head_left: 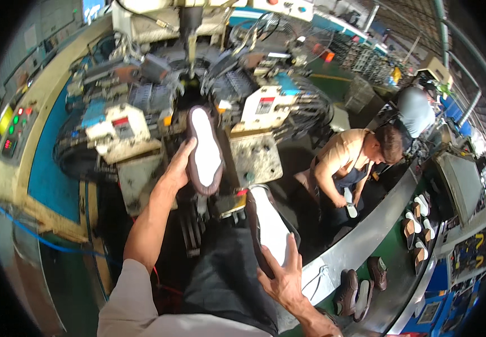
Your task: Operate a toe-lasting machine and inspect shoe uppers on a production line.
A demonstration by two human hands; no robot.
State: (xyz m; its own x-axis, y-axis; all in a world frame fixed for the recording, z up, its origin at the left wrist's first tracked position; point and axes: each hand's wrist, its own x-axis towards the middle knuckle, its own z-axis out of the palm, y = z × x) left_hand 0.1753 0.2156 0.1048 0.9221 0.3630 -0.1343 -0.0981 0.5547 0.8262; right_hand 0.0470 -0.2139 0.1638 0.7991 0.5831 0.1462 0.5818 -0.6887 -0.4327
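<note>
My left hand (177, 167) grips a brown shoe upper (205, 147) from its left side. The upper lies sole side up, its white bottom showing and its brown edge folded round the rim. It is in front of the central opening of a large machine (260, 109) with metal side plates. Closer to me and to the right, my right hand (283, 281) is closed on a second dark brown shoe upper (271, 222), also with its white bottom up. This one is above my right thigh; its near end is partly covered by my fingers.
Green and red lights show on a control panel (14, 132) at the left. A curved metal ledge (349, 247) runs along the right beside a green belt, with brown shoes (347, 295) and several white-bottomed ones (417, 222) on it. A co-worker (341, 160) bends over another shoe piece.
</note>
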